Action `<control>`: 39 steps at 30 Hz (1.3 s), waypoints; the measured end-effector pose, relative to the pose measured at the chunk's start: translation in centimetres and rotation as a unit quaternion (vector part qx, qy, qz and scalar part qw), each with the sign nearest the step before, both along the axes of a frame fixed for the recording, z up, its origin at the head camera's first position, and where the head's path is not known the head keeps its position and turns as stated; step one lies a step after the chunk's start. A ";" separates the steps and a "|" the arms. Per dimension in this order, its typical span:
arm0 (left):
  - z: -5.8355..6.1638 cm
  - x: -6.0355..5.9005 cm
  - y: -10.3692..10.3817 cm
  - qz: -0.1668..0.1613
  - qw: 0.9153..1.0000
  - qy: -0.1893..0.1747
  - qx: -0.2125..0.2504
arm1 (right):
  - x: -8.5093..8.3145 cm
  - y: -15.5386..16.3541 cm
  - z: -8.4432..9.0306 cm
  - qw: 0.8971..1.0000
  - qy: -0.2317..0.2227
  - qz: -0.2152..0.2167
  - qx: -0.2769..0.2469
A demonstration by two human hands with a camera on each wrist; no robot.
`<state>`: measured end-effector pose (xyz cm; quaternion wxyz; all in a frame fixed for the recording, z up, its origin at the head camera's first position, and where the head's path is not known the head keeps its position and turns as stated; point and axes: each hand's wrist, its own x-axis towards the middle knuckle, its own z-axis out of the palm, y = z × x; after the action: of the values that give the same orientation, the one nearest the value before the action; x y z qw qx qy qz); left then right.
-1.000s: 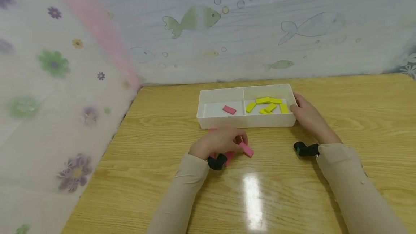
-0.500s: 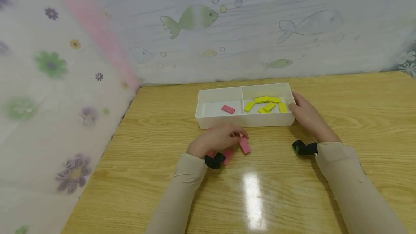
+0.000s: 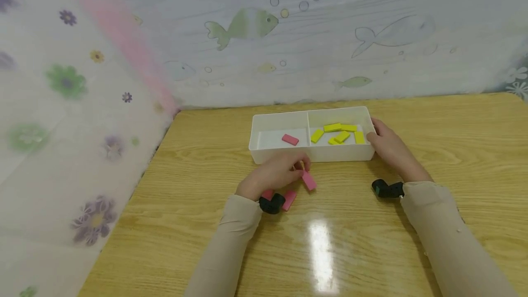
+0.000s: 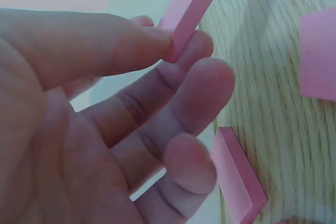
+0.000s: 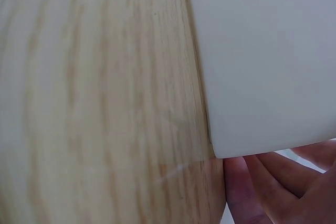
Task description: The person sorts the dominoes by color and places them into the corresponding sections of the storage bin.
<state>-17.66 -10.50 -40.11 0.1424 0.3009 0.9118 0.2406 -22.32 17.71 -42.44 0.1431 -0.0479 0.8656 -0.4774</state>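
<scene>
My left hand [image 3: 277, 172] pinches a pink rectangular block [image 3: 308, 180] between thumb and fingers, just in front of the white two-compartment box [image 3: 280, 155]. In the left wrist view, the thumb and a fingertip press on one end of that block [image 4: 191, 11]. Other pink blocks lie on the table under and beside this hand, one of them a pink block [image 3: 289, 200] near the wrist; the hand partly hides them. My right hand [image 3: 392, 148] grips the box's right end, its thumb at the front corner and its fingers on the end wall.
Inside the box, one pink block [image 3: 290, 140] lies in the left compartment and several yellow blocks [image 3: 342, 137] lie in the right one. A wooden table [image 3: 198, 173] carries everything, with a printed fabric wall [image 3: 313, 68] behind and another at the left.
The pinched pink block has been lifted and moved slightly left and toward the box by my left hand. My right hand keeps its place on the box.
</scene>
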 end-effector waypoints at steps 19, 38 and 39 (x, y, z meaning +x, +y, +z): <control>0.1 -0.2 -0.9 0.028 0.997 -0.052 0.045 | -0.1 -0.1 -0.1 1.000 0.004 -0.002 0.004; 1.7 -0.1 -2.4 0.075 0.992 -0.061 0.085 | -0.1 0.0 -0.2 1.000 0.003 0.002 0.004; 1.7 -0.1 -2.5 0.079 0.991 -0.060 0.085 | -0.1 0.0 -0.2 1.000 0.003 0.002 0.004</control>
<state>-17.75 -13.03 -38.39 0.1511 0.2237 0.8990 0.3448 -22.38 17.71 -42.62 0.1413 -0.0509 0.8680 -0.4732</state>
